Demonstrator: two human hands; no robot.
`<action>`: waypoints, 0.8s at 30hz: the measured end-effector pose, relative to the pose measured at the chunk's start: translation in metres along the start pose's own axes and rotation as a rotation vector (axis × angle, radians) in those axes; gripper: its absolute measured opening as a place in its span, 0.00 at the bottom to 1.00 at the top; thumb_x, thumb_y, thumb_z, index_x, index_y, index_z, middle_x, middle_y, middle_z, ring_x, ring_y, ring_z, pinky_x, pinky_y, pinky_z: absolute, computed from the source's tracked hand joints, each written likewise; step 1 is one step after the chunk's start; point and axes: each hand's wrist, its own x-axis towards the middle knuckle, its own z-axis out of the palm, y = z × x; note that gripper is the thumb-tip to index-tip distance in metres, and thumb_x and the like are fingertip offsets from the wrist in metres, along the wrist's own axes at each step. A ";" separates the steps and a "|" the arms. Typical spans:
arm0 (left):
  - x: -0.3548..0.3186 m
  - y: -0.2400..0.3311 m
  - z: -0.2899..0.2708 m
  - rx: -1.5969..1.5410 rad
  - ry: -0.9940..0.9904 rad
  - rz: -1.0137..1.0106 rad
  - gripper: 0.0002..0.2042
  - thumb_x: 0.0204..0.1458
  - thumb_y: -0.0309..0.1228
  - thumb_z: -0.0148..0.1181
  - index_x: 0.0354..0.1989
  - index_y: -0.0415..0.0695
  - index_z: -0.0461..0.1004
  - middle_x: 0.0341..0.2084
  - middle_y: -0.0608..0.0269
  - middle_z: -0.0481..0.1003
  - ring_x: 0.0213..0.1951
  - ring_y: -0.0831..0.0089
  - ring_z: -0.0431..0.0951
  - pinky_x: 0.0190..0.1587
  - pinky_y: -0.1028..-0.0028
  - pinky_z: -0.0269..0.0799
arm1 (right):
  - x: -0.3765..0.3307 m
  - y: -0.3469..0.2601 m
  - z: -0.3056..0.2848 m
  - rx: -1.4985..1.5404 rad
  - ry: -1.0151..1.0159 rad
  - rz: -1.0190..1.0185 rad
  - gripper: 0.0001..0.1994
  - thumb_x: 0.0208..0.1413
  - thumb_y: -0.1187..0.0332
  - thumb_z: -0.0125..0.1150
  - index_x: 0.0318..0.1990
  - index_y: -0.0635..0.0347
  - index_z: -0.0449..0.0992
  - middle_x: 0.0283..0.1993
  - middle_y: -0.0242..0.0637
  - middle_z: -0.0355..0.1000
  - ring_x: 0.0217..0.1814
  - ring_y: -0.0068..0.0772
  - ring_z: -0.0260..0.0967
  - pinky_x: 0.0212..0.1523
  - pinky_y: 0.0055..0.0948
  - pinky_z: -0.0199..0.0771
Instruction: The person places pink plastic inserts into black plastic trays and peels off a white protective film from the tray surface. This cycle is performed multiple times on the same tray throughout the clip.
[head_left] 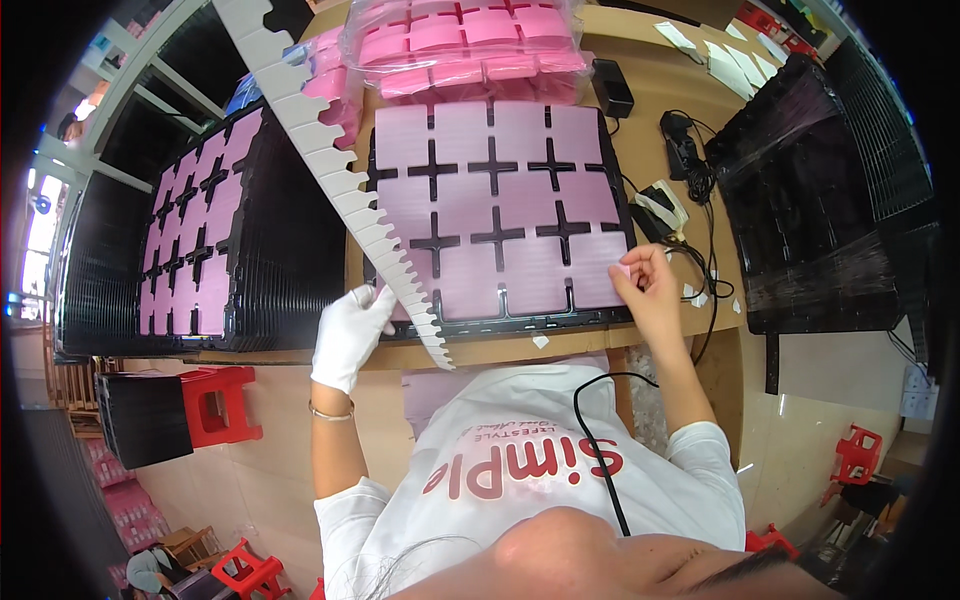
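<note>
A black plastic tray (480, 327) lies on the table before me, with a pink foam sheet (580, 255) spread over it. Black cross-shaped ribs of the tray show through the sheet's cut-outs. My left hand (350, 335), in a white glove, is closed at the sheet's near left corner, its fingertips partly behind a pale toothed strip. My bare right hand (648, 288) pinches the near right corner of the same sheet between thumb and fingers. The toothed strip (320, 150) slants across the view from the upper left and hides part of the tray's left side.
Wrapped pink foam sheets (465, 45) are stacked behind the tray. A tall stack of black trays (285, 230) topped with pink stands left; film-wrapped black trays (800, 200) stand right. A black adapter (612, 88) and loose cables (700, 180) lie on the cardboard-covered table (725, 290).
</note>
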 end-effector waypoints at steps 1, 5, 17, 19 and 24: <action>-0.005 0.001 0.000 0.013 0.007 -0.021 0.18 0.58 0.42 0.60 0.24 0.38 0.75 0.14 0.68 0.71 0.18 0.85 0.63 0.23 0.80 0.60 | -0.006 0.003 0.002 -0.073 0.021 -0.035 0.11 0.51 0.76 0.66 0.39 0.59 0.69 0.28 0.23 0.66 0.29 0.12 0.57 0.31 0.15 0.59; -0.010 0.003 -0.003 -0.001 0.036 -0.069 0.20 0.57 0.43 0.62 0.21 0.38 0.73 0.13 0.70 0.68 0.18 0.85 0.62 0.23 0.78 0.60 | -0.009 0.010 0.008 -0.219 0.133 -0.125 0.12 0.50 0.75 0.66 0.41 0.62 0.71 0.28 0.25 0.66 0.27 0.14 0.57 0.29 0.17 0.61; -0.005 0.011 -0.003 0.525 0.462 0.128 0.19 0.53 0.48 0.62 0.26 0.43 0.75 0.21 0.56 0.77 0.26 0.55 0.78 0.31 0.62 0.73 | 0.010 -0.033 -0.012 -0.764 0.162 -0.212 0.14 0.54 0.64 0.65 0.44 0.61 0.72 0.22 0.35 0.65 0.22 0.32 0.64 0.25 0.32 0.65; 0.015 0.018 -0.007 0.586 0.647 0.352 0.16 0.56 0.44 0.60 0.31 0.42 0.74 0.33 0.53 0.79 0.33 0.56 0.80 0.36 0.61 0.75 | 0.039 -0.043 -0.015 -0.846 0.323 -0.443 0.10 0.56 0.65 0.61 0.40 0.62 0.74 0.26 0.39 0.69 0.28 0.44 0.68 0.32 0.41 0.67; 0.114 0.045 0.006 0.686 0.464 0.813 0.21 0.60 0.43 0.52 0.56 0.43 0.70 0.55 0.49 0.71 0.56 0.55 0.71 0.56 0.61 0.67 | 0.147 -0.017 0.017 -1.055 0.134 -0.747 0.20 0.64 0.57 0.47 0.52 0.62 0.74 0.56 0.45 0.72 0.62 0.43 0.65 0.63 0.45 0.61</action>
